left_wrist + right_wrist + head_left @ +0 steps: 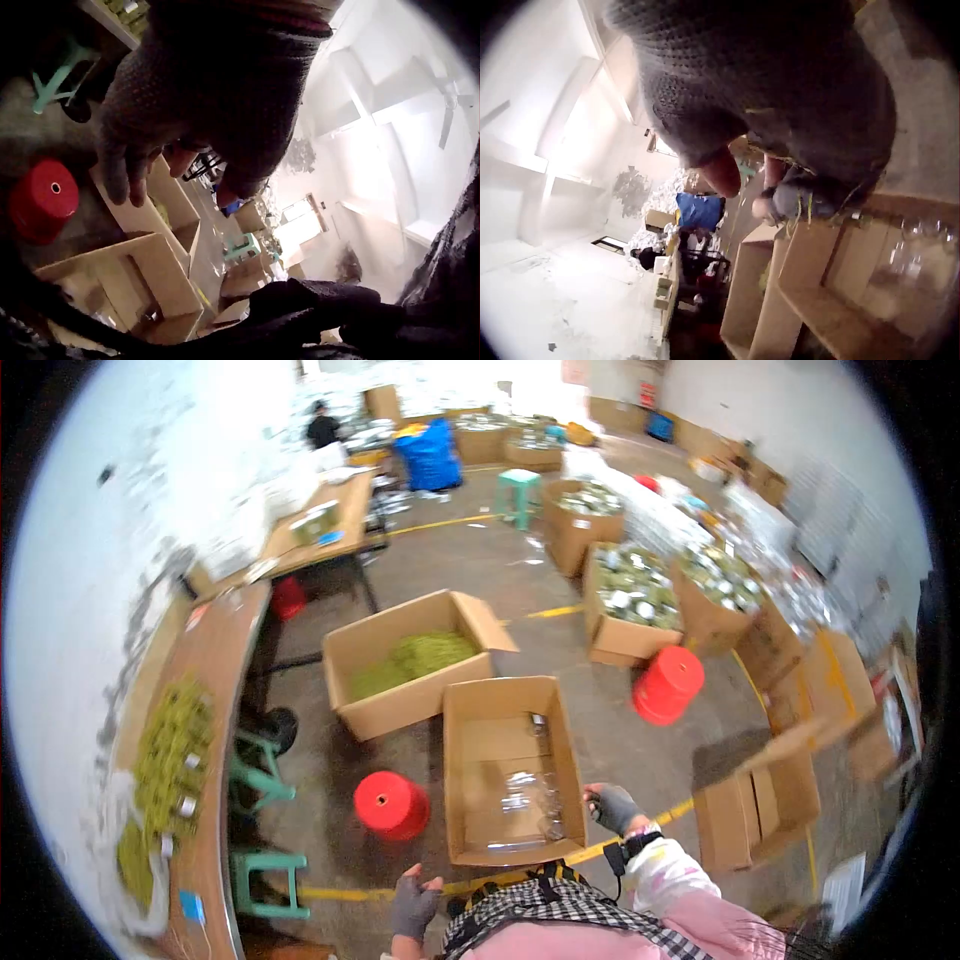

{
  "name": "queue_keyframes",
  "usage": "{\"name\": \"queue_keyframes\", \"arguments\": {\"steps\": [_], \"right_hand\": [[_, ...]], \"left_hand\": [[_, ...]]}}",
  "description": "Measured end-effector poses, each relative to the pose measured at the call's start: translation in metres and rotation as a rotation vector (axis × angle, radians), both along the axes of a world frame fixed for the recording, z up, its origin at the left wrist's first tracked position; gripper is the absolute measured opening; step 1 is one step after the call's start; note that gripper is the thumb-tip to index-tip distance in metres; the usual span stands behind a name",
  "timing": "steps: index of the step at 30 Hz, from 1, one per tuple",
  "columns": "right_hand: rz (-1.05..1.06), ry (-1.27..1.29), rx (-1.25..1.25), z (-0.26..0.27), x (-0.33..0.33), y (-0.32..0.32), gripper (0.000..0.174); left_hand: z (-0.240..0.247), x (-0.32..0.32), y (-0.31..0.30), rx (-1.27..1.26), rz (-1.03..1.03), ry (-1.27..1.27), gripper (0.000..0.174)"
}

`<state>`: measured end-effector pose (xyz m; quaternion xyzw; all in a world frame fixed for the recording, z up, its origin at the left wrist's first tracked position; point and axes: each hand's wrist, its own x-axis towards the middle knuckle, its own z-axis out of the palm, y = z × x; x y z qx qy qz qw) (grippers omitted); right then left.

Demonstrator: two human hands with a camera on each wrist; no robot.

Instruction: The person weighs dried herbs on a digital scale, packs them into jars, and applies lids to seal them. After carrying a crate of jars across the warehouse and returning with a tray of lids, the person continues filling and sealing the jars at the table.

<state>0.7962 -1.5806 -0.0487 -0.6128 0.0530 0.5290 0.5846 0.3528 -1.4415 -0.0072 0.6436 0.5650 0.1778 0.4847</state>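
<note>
Our right hand [613, 807] hangs empty, fingers loosely bent, beside the open cardboard box [500, 698].
Our left hand [413, 905], also empty with relaxed fingers, is at the box's near left; clear plastic pieces [518, 790] lie inside. We'd do best keeping wrists above the rim and any grip light.

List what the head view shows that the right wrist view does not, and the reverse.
Head view only: the left hand, two green stools beside the long table, and the green material on it.

Right wrist view only: white ceiling beams and thin strands clinging to the right glove.

Both: the right hand, the blue bag, and an open cardboard box with clear items inside.
</note>
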Motion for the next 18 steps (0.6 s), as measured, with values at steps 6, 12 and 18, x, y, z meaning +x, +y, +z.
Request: {"name": "queue_keyframes", "arguments": {"steps": [6,12,18], "right_hand": [[0.203,0.393,0.341,0.002,-0.18,0.11,0.017],[0.616,0.588,0.319,0.056,-0.409,0.211,0.044],[0.931,0.577,0.367,0.134,-0.52,0.227,0.061]], "left_hand": [[-0.031,-0.123,0.007,0.175,0.111,-0.103,0.048],[0.085,-0.172,0.036,0.854,-0.035,0.131,0.04],[0.098,-0.209,0.032,0.924,0.201,0.352,0.037]]}}
